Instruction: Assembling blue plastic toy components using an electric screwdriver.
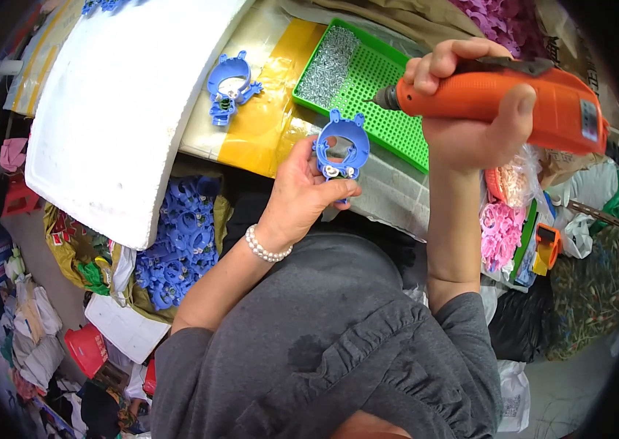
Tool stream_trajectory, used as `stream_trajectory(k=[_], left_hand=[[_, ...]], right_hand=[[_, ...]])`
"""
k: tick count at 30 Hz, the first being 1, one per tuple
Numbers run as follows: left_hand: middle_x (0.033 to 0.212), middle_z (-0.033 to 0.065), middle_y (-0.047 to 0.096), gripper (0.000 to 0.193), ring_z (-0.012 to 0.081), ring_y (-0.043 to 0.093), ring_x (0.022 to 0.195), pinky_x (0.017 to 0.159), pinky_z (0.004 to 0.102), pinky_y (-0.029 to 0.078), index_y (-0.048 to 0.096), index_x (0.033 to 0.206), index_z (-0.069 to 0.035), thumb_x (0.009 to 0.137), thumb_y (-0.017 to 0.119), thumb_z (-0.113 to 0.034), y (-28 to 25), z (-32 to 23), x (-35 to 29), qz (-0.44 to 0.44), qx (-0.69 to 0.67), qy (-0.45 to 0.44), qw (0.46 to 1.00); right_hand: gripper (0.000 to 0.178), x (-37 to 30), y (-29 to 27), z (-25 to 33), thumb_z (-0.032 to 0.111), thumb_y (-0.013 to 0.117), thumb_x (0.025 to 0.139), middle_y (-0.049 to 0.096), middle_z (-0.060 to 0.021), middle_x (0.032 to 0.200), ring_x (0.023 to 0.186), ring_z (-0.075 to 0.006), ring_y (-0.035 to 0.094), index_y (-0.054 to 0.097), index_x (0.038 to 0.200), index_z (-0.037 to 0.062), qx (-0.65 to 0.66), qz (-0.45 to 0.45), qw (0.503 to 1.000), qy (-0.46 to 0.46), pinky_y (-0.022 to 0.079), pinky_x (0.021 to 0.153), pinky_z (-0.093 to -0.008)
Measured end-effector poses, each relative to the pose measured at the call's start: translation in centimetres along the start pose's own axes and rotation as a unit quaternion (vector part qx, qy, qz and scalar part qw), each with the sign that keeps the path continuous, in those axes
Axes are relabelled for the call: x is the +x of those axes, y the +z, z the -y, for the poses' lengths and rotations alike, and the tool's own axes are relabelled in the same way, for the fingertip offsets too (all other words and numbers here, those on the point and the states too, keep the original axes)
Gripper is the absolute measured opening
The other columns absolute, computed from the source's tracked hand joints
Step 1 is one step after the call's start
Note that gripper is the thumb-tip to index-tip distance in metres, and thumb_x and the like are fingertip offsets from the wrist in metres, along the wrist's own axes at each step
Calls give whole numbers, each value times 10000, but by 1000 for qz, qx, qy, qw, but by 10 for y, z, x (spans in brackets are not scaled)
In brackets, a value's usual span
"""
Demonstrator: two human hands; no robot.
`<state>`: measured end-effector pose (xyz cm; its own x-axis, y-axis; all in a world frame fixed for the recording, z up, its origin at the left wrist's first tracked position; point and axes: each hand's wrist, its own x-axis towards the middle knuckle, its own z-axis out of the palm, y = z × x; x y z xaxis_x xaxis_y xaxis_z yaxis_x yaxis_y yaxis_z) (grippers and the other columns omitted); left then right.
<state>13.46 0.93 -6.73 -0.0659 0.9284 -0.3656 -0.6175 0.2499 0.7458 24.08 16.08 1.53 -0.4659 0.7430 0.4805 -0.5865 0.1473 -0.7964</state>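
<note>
Between the thumb and fingers of my left hand [300,192] is a blue plastic toy part [346,139], a ring-shaped shell with two small ears at its top. My right hand [470,132] is wrapped round an orange electric screwdriver [470,95], whose dark tip points left over a green perforated tray [397,139]. Small silvery screws [330,64] fill the left end of that tray. A second blue toy part [229,84] lies on the taped cardboard [269,88], left of the tray and apart from both hands.
A large white foam board [119,110] covers the left side. Below it stands a sack of blue parts [181,238]. Pink parts [501,234] sit at the right, near a black bag [521,322]. A red stool [86,350] stands on the floor at lower left.
</note>
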Motion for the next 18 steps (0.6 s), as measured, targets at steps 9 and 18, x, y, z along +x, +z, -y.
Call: stream_trajectory(k=[9, 18], left_hand=[[957, 89, 581, 494, 165, 642, 764, 540, 240, 532, 396, 1158, -19, 740, 658, 25, -1, 5, -4, -15, -23, 8, 1000], [971, 89, 580, 490, 163, 642, 760, 543, 236, 529, 394, 1157, -23, 745, 654, 28, -7, 8, -2, -21, -36, 3, 999]], right_hand=[[328, 19, -10, -44, 305, 560, 812, 515, -119, 753, 626, -184, 495, 501, 901, -5, -68, -117, 990, 45, 451, 577, -315], [331, 22, -14, -60, 301, 571, 791, 519, -110, 721, 591, -173, 501, 506, 870, -14, -102, -141, 984, 39, 457, 533, -293]])
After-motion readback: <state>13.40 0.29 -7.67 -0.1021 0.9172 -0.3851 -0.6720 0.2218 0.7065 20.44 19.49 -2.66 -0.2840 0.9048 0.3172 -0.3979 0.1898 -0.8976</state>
